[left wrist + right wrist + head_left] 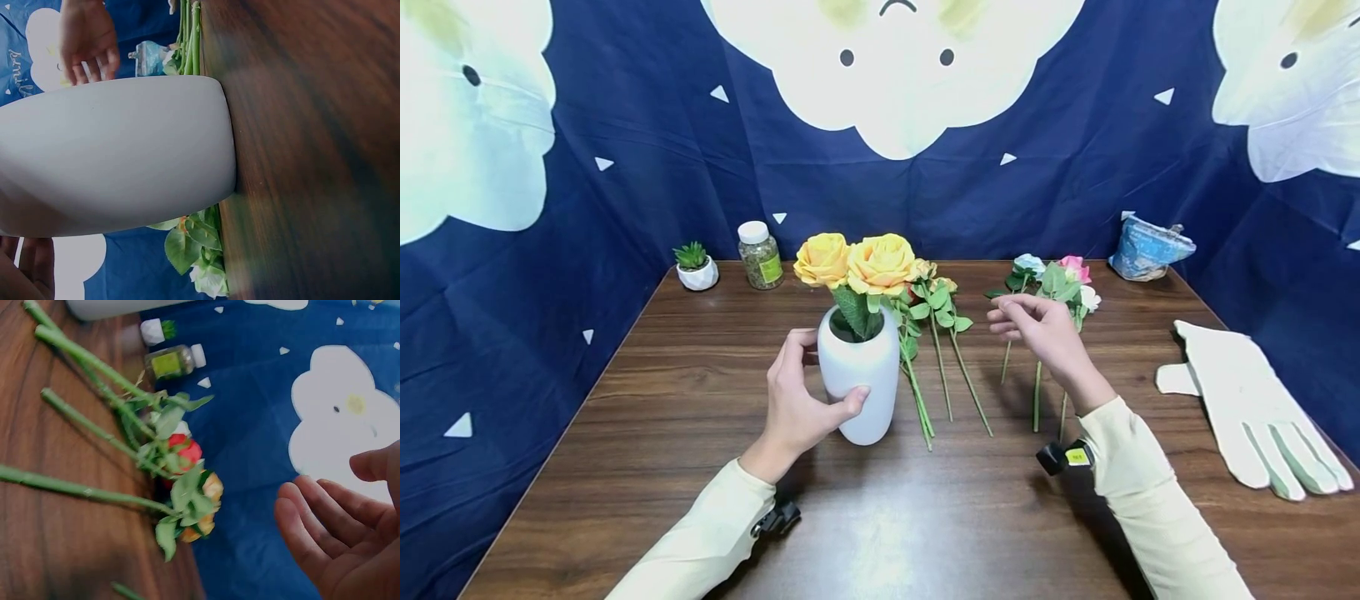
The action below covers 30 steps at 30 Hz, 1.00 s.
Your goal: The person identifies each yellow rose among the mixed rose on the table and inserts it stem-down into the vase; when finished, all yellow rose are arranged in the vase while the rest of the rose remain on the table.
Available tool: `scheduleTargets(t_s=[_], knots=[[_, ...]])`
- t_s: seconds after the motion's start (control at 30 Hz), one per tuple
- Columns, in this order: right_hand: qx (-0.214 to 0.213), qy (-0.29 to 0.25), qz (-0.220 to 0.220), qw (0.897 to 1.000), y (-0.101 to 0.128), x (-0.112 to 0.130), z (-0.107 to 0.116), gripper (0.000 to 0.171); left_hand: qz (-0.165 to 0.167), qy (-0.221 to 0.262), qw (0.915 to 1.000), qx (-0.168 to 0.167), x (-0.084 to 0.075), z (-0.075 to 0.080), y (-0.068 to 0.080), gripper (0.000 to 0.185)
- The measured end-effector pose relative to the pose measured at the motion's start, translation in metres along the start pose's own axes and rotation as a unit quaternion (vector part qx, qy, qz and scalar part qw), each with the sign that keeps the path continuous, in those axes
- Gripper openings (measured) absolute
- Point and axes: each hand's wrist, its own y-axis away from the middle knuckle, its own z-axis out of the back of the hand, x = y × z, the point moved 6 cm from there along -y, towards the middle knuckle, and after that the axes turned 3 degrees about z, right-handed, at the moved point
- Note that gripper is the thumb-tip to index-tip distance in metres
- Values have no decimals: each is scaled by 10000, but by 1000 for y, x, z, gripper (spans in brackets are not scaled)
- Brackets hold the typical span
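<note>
My left hand (797, 408) grips a white vase (868, 387) from its left side, thumb across the front and fingers behind. Two large yellow roses (883, 262) with green leaves stand in the vase. In the left wrist view, the vase's base (222, 137) is right at the tabletop. My right hand (1041, 329) hovers over the flowers on the right, holding nothing, with its fingers loosely bent. Those long-stemmed flowers include a pink bloom (1075, 268), a light blue one (1030, 265) and a white one (1090, 297).
Right behind the vase lie several more stemmed flowers (942, 312), orange and red among them. A small potted succulent (697, 271) and a white-lidded jar (760, 257) stand at the back left. White gloves (1247, 400) lie at right, and a blue pouch (1150, 248) sits behind.
</note>
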Motion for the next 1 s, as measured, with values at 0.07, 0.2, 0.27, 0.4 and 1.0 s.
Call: scheduleTargets(t_s=[0.07,0.2,0.27,0.4,1.0], knots=[[186,-73,-229,9995,-2,-8,-1,45,-4,0,10000,7,0,0,0,68],[586,-309,-768,9948,-8,-25,-4,55,13,0,10000,13,-1,0,0,69],[852,-490,-1058,9895,-11,-32,-7,61,26,-12,10000,6,-1,0,0,69],[1356,-721,-1496,9767,-17,-45,-13,69,52,-33,10000,-1,-1,1,0,69],[1788,-422,-2439,9522,-39,-79,-30,72,47,-31,10000,38,-1,0,0,69]])
